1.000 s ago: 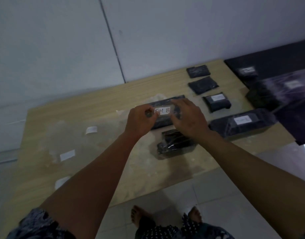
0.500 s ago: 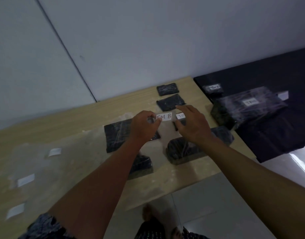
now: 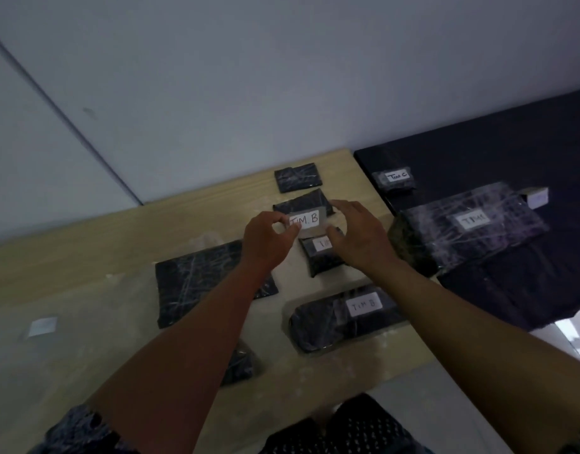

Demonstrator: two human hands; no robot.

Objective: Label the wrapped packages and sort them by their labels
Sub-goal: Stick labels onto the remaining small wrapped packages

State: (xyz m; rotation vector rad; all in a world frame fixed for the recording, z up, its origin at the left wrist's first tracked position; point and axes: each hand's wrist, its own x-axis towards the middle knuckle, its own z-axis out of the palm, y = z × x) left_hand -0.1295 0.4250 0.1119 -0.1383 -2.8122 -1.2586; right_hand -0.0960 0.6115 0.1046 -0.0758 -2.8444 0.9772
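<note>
- Your left hand [image 3: 267, 242] pinches the left edge of a white label [image 3: 304, 219] reading "TIM. B", held in the air above the desk [image 3: 85, 257].
- Your right hand [image 3: 360, 237] pinches the label's right edge, its upper fingers arched over it.
- The label hangs over two small black packages: a bare one [image 3: 303, 202] behind it and a labelled one [image 3: 321, 253] just below, partly hidden by your right hand.
- Another bare small package [image 3: 298, 177] lies farther back, near the wall.
- A flat black package [image 3: 196, 280] lies under your left forearm.
- A long package marked "TIM B" [image 3: 341, 317] lies near the desk's front edge.
- On the dark cloth [image 3: 511, 290] to the right sit a small package marked "TIM C" [image 3: 394, 180] and a large wrapped one [image 3: 465, 229].
- Loose white slips [image 3: 42, 326] lie at the desk's left.
</note>
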